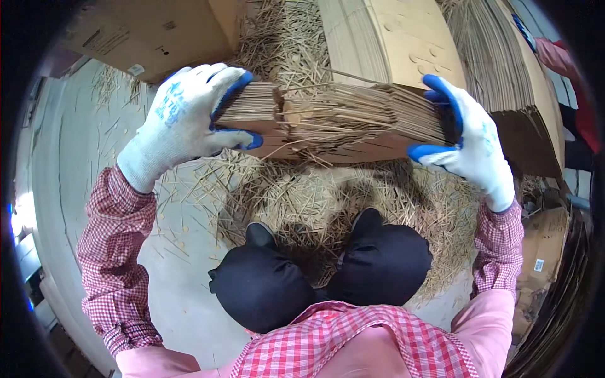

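Observation:
A thick bundle of brown cardboard sheets [343, 120] stretches between my hands, above the scrap-covered floor. My left hand [195, 116], in a white glove with blue fingertips, is closed around its left end, thumb below and fingers above. At the right end my right hand [463, 135], gloved alike, grips with its fingers bent over the sheets' edges. The sheets stand out unevenly in the middle, with a gap near the left part. Narrow strips stick out along the top edges. The palms and the bundle's underside are hidden.
Thin cardboard strips [296, 195] litter the floor around my feet. A large cardboard box [151, 38] stands at the far left. Stacks of flat cardboard [416, 38] stand ahead and at the right. Another person's sleeve [558, 60] shows at the far right.

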Demonstrator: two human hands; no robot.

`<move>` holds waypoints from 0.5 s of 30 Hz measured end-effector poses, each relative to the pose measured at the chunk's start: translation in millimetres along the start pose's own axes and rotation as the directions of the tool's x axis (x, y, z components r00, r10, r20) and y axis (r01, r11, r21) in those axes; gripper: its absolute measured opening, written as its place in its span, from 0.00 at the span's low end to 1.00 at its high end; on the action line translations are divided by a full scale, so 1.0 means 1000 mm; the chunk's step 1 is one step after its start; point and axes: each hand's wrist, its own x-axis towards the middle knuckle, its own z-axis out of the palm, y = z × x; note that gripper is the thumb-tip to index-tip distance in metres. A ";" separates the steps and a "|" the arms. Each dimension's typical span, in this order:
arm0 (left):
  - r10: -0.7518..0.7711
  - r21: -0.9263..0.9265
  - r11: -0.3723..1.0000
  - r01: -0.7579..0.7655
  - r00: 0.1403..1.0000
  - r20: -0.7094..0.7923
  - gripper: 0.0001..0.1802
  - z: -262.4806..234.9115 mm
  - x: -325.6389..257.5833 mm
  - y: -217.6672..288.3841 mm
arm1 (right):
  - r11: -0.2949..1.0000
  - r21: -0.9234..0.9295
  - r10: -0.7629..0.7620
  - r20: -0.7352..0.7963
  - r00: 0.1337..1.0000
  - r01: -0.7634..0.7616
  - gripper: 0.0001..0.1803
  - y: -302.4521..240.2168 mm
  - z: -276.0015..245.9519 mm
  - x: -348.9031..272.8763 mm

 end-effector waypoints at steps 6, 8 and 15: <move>-0.075 -0.060 0.995 0.080 0.994 0.082 0.40 0.001 0.016 0.001 | 0.559 0.794 0.244 0.119 0.962 -0.240 0.62 0.059 0.008 -0.044; -0.071 -0.049 0.996 0.075 0.995 0.070 0.39 0.000 0.021 0.000 | 0.486 0.848 0.247 0.101 0.964 -0.213 0.65 0.059 0.032 -0.052; -0.013 0.228 0.974 0.010 1.000 0.012 0.43 -0.019 0.020 -0.007 | 0.228 0.960 0.286 0.095 0.954 -0.164 0.53 0.071 0.117 -0.083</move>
